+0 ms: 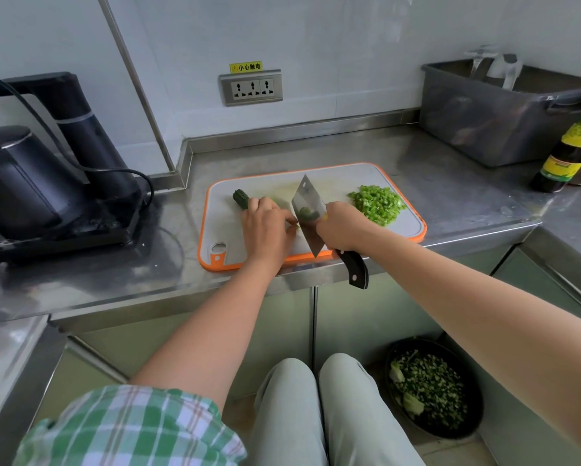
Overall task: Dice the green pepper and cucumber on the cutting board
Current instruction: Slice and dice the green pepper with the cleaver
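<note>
Across the view, a steel counter point(450, 183), meeting the white wall at the back. On its back right corner, a grey tub point(484, 122), contents too blurred to tell. At the left, a black kettle set point(30, 183) on its tray, cord looping toward the wall. In the middle, near the front edge, a grey board point(221, 230) with an orange rim, lying flat, hanging hole at the near left corner. Down on the floor at the right, a dark basin point(433, 388) holding chopped green scraps. At the far right of the counter, a dark bottle point(571, 153) with a yellow label, upright. On the wall behind the board, a socket point(251, 88) under a yellow sticker. On the board, a cleaver point(307, 210), blade upright, edge down, black handle jutting past the counter's front. Right hand point(344, 227) wrapped tight round the handle where it joins the blade. Left hand point(265, 227) just beside the blade, fingers curled down over the cucumber point(241, 198), pinning it to the board. Only the dark stem end visible, poking out toward the back left. At the right end of the board, well apart from the blade, a heap of pepper dice point(378, 205).
</note>
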